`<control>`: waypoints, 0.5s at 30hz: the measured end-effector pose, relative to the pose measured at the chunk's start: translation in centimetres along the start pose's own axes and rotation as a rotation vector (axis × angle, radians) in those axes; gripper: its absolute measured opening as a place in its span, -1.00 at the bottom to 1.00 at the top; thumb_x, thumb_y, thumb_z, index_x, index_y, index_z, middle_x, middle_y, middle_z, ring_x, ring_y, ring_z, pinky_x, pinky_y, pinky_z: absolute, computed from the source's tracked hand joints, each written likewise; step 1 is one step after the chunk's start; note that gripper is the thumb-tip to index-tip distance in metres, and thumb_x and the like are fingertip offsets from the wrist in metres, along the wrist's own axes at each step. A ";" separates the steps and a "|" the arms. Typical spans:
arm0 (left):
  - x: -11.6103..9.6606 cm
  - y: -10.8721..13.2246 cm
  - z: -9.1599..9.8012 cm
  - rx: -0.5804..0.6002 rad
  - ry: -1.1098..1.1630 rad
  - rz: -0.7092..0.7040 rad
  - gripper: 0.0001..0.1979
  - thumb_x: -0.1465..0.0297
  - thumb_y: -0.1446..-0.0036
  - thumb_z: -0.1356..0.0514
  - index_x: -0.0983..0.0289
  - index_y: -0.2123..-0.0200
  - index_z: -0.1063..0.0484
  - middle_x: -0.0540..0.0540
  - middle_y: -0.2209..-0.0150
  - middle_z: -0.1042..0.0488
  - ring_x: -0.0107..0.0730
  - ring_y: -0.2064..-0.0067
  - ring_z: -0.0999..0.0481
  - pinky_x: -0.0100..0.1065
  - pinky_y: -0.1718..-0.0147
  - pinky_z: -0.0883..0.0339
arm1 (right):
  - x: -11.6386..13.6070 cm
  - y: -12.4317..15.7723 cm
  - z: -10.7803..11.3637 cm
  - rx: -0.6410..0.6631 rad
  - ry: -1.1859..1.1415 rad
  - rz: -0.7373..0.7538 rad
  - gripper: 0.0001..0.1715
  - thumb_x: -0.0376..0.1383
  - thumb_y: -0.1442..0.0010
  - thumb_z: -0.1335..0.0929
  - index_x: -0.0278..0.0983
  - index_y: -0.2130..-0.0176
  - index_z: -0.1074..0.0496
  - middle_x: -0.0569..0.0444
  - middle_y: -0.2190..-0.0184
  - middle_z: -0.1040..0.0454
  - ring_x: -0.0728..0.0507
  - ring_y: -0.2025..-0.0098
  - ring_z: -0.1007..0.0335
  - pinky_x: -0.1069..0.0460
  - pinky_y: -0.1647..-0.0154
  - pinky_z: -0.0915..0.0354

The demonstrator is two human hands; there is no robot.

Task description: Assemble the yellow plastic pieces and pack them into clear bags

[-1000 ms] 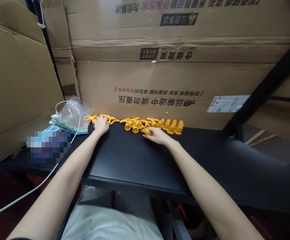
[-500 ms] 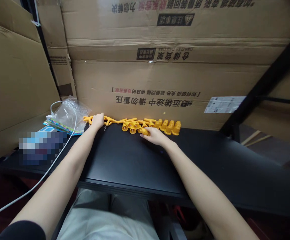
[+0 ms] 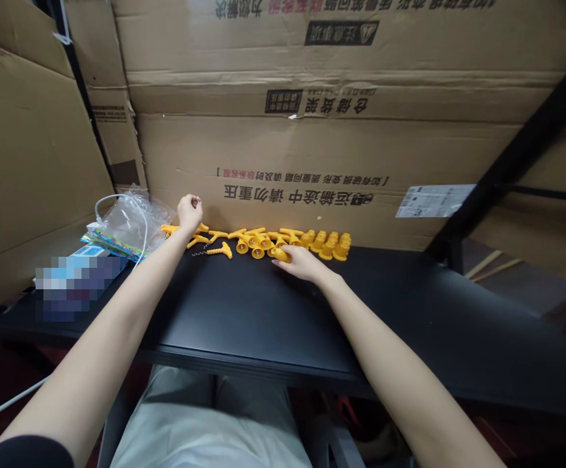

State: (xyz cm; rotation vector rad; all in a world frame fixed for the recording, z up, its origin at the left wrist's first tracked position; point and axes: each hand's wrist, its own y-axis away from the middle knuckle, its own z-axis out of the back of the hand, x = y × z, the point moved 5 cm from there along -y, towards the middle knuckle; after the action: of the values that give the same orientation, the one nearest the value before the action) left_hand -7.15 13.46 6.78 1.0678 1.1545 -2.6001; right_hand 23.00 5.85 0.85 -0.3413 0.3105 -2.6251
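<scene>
My left hand is raised over the left end of the yellow row, its fingers curled together. A small glint shows at its fingertips, but what they hold is too small to make out. Below it lie yellow T-handled corkscrews with thin metal spirals. My right hand grips a rounded yellow plastic piece low over the table. Just behind that hand are bell-shaped yellow cups with open mouths toward me and T-handles behind them. Several stacked yellow cups stand mouth-down to the right.
A large cardboard sheet stands upright behind the black table. At the left are a clear plastic bag, a blurred packet and a white cable. A dark metal post slants up at the right.
My left hand has lifted up and away from the yellow handles. A corkscrew now lies separately, in front of the others. My right hand stays nearly in place with its yellow piece.
</scene>
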 end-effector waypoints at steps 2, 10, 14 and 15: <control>-0.1 0.2 0.0 0.021 0.034 0.010 -0.84 0.49 -0.08 -0.08 0.31 0.30 -0.46 0.11 0.30 -0.50 -0.37 0.23 -0.47 -0.38 0.13 -0.30 | 0.0 0.0 0.0 -0.004 -0.002 0.005 -0.77 -0.17 -0.15 -0.30 -0.27 0.44 -0.33 0.01 0.44 -0.46 -0.11 0.40 -0.33 0.06 0.39 -0.13; -2.3 5.1 -1.0 0.226 0.180 -0.094 -0.84 0.44 -0.03 -0.14 0.32 0.34 -0.51 0.08 0.36 -0.51 -0.40 0.31 -0.47 -0.37 0.19 -0.35 | 0.1 -0.2 -0.5 -0.039 -0.080 0.081 -0.83 -0.29 -0.15 -0.30 -0.31 0.24 -0.42 -0.06 0.24 -0.51 -0.16 0.23 -0.41 0.02 0.20 -0.24; -3.1 8.1 -1.8 0.372 0.306 -0.090 -0.88 0.46 0.00 -0.16 0.32 0.38 -0.49 0.04 0.43 -0.50 -0.42 0.36 -0.46 -0.40 0.29 -0.35 | -0.2 -0.3 -0.9 -0.047 -0.089 0.068 -0.72 -0.31 -0.15 -0.32 -0.32 0.11 -0.42 -0.12 0.12 -0.50 -0.21 0.10 -0.42 -0.04 0.07 -0.27; -3.2 8.8 -2.0 0.397 0.324 -0.094 -0.89 0.44 -0.02 -0.16 0.32 0.40 -0.48 0.04 0.45 -0.48 -0.43 0.38 -0.46 -0.40 0.32 -0.34 | -0.3 -0.3 -1.0 -0.047 -0.088 0.065 -0.69 -0.32 -0.15 -0.33 -0.32 0.08 -0.42 -0.12 0.09 -0.50 -0.22 0.07 -0.42 -0.05 0.05 -0.27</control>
State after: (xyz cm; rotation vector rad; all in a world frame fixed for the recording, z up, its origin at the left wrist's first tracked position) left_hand -0.53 8.03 2.51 1.5959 0.7620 -2.8826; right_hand 22.79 6.41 -0.03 -0.4532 0.3486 -2.5337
